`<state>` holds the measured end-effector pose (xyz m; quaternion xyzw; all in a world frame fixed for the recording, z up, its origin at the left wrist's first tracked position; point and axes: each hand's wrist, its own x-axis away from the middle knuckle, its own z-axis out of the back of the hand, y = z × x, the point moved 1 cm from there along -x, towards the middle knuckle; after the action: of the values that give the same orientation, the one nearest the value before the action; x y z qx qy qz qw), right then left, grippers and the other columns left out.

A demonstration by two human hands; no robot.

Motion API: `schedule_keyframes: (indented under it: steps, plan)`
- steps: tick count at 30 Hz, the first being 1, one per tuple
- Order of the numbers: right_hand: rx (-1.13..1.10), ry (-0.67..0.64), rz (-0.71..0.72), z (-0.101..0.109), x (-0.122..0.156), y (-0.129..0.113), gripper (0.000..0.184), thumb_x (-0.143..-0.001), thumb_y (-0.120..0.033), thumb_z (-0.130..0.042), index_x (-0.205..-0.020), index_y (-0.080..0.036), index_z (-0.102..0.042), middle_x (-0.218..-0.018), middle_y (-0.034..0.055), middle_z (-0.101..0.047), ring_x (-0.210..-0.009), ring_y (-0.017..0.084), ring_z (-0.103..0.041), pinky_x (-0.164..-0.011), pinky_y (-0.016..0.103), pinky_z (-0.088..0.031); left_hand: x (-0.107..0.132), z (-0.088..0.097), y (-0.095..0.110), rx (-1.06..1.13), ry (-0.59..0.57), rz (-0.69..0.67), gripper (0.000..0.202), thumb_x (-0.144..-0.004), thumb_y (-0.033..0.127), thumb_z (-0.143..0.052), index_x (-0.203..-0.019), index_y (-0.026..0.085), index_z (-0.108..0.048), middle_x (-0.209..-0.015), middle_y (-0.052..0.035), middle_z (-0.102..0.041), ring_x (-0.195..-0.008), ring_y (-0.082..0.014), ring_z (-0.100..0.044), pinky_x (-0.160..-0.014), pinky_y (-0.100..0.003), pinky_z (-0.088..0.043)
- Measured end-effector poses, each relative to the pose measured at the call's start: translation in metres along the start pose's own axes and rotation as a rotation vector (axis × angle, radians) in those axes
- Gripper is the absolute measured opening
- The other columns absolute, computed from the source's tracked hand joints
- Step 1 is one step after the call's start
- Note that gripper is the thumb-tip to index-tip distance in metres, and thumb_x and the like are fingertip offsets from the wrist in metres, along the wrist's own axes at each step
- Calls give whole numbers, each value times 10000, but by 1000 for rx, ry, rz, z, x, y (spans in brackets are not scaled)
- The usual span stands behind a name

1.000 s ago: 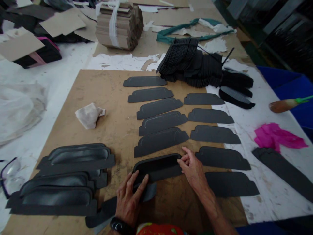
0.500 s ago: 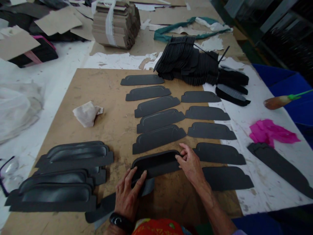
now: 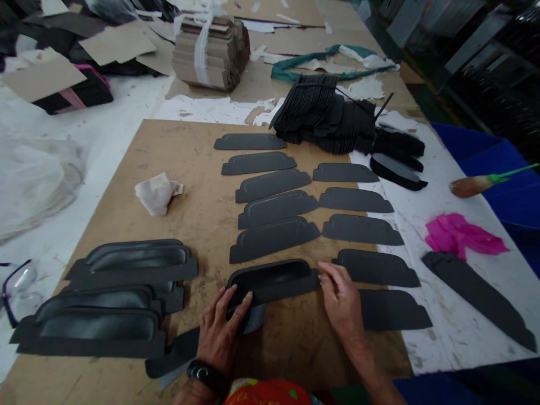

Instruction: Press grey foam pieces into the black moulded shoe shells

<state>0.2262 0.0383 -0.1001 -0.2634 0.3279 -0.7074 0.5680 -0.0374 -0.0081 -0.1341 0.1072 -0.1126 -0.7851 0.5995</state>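
Observation:
A moulded black panel [image 3: 274, 281] with a raised curved rim lies on the brown board in front of me. My left hand [image 3: 221, 326] holds its left end, thumb on the front and fingers at the far side. At the right end tab, the thumb and fingertips of my right hand [image 3: 342, 301] pinch the panel's tip. Flat dark grey cut pieces [image 3: 274, 239] lie in a column beyond it, with a second column of flat pieces [image 3: 371, 267] to the right. Another dark strip [image 3: 177, 349] is partly under my left wrist.
Several moulded panels [image 3: 99, 332] overlap at the left. A crumpled white cloth [image 3: 156, 194] sits on the board [image 3: 185, 152]. Behind are a tied black stack [image 3: 324, 115] and a tied cardboard bundle [image 3: 211, 53]. Pink cloth [image 3: 464, 235] and a green-tipped brown tool [image 3: 470, 187] lie right.
My right hand has slid right, from the panel's upper right corner to its end tab, uncovering that end. My left hand stays on the left end. The view has shifted slightly.

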Motion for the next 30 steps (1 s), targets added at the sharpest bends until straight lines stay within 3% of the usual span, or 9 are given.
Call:
schedule_keyframes:
  steps: [3, 8, 17, 22, 27, 30]
  plan:
    - [290, -90, 267, -14, 14, -2, 299, -880, -188, -381, -1103, -171, -580, -1082, 96, -571, -1033, 187, -522, -897, 364, -438, 1, -2, -1, -15, 26, -21, 666, -715, -39, -389, -1254, 342, -475, -1303, -89, -402, -1223, -295, -333, -914, -470, -366]
    - [552, -79, 435, -26, 28, 5, 318, -882, -261, -446, -1159, -160, -566, -1177, 121, -523, -1057, 234, -494, -900, 420, -415, 4, -3, 2, -40, 64, -23, 649, -771, -20, -377, -1293, 363, -416, -1295, -89, -413, -1229, -293, -322, -899, -458, -377]
    - [562, -69, 436, -24, 29, 17, 334, -873, -331, -462, -1163, -213, -579, -1210, 127, -460, -948, 202, -511, -801, 369, -469, 8, -7, 3, 8, 109, -26, 639, -772, 15, -398, -1319, 345, -379, -1286, -107, -410, -1222, -316, -326, -873, -470, -388]
    - [561, -78, 433, -24, 28, 15, 326, -871, -323, -466, -1148, -203, -589, -1192, 130, -459, -946, 205, -503, -797, 365, -469, 10, -9, -4, 54, 111, -49, 727, -712, -43, -351, -1340, 324, -348, -1305, -81, -419, -1255, -278, -310, -917, -443, -381]
    - [526, -91, 416, -23, 26, 13, 329, -868, -329, -470, -1151, -205, -582, -1187, 124, -459, -941, 204, -500, -794, 370, -467, 12, 4, -7, 132, 54, -82, 820, -613, -80, -291, -1357, 263, -326, -1368, -66, -366, -1302, -253, -246, -970, -441, -358]
    - [484, -98, 398, -22, 24, 11, 322, -866, -345, -473, -1132, -204, -589, -1174, 117, -470, -937, 199, -503, -808, 375, -461, 14, 15, -7, 176, 47, -56, 857, -563, -75, -283, -1352, 256, -335, -1349, -54, -389, -1272, -227, -302, -983, -421, -355]
